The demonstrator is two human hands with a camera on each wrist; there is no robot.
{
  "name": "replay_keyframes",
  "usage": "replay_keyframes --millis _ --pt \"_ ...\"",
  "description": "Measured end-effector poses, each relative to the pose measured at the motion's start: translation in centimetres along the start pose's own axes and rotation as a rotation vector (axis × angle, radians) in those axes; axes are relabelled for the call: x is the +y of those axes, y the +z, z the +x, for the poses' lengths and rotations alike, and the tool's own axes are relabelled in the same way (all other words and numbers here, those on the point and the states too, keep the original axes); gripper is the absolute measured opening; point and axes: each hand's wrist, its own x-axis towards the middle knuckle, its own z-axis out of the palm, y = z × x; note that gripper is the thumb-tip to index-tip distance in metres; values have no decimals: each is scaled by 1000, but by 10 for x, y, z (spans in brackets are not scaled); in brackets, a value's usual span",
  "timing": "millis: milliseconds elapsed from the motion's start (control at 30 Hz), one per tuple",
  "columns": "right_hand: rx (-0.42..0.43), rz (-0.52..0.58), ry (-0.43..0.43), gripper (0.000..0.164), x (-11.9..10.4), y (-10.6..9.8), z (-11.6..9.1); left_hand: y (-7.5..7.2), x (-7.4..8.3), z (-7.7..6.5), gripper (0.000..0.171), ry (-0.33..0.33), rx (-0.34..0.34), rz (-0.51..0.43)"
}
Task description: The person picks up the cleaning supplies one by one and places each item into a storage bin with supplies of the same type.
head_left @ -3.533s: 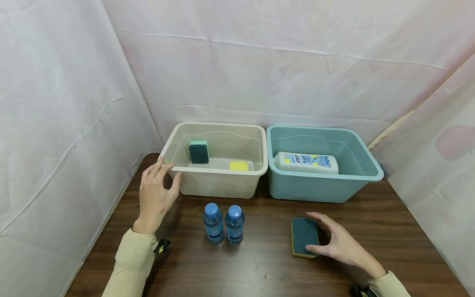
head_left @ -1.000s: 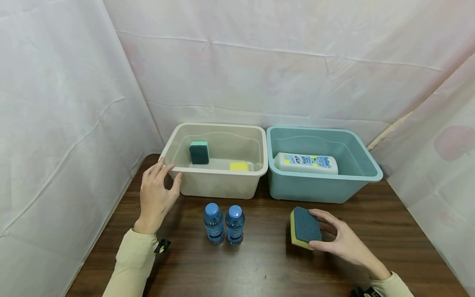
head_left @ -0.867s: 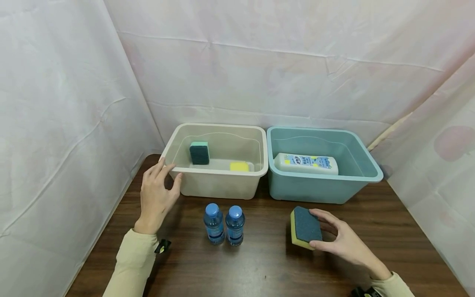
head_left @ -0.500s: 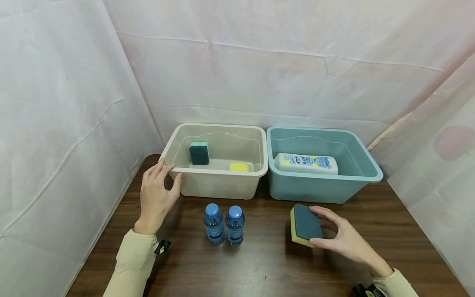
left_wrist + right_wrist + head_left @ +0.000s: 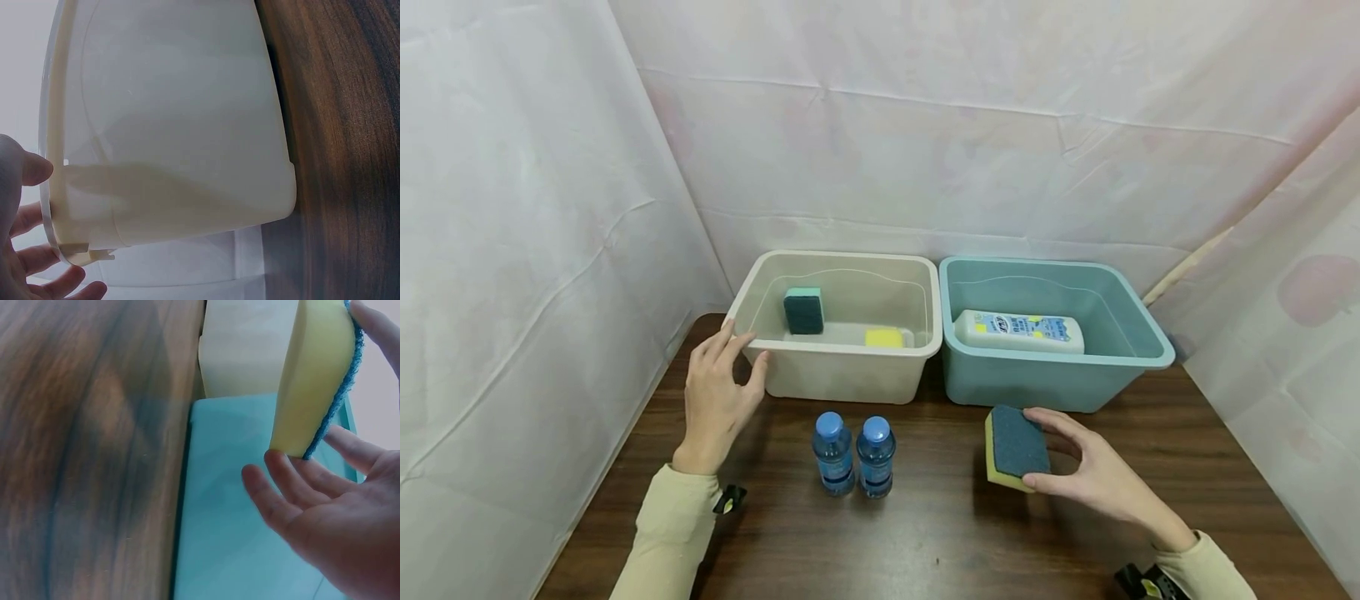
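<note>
Aloft in right hand — sponge; yellow, blue-faced

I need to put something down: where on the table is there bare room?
Bare table lies between the sleeves, nearer the person than the water bottles, bar a speck, and between the bottles and the sponge in the right hand. The back is crowded: beige bin and blue bin side by side, the left hand at the beige bin's left end.
</note>
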Motion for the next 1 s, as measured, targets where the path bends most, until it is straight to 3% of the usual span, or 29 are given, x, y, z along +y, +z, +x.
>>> replay_keyframes --millis 700,1000 --pt "54 -137 -4 78 -30 -13 15 0 1 0 41 1 7 -2" --pt "68 -128 -29 79 -43 -19 24 -1 1 0 41 3 8 2"
